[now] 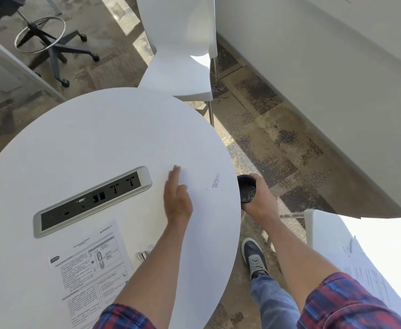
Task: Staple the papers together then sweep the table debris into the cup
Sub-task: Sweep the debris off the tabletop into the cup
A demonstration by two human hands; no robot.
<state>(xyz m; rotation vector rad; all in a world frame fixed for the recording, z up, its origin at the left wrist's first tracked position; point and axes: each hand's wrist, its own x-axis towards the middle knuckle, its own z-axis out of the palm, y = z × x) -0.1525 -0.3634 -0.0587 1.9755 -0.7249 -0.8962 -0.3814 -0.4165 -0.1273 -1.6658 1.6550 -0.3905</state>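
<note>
My right hand (260, 200) grips a dark cup (246, 189) and holds it just beyond the right edge of the round white table (94, 138), rim near table height. My left hand (176, 198) lies flat on the tabletop with its fingers straight and together, a little left of a small pile of debris (216, 181) near that edge. The printed papers (87, 274) lie at the table's front left. A small silver stapler (143, 254) sits beside them, partly hidden by my left forearm.
A power and socket strip (92, 200) is set into the tabletop left of my left hand. A white chair (180, 58) stands behind the table. Another white surface with papers (370, 257) is at the right. My shoe (254, 257) stands on the carpet.
</note>
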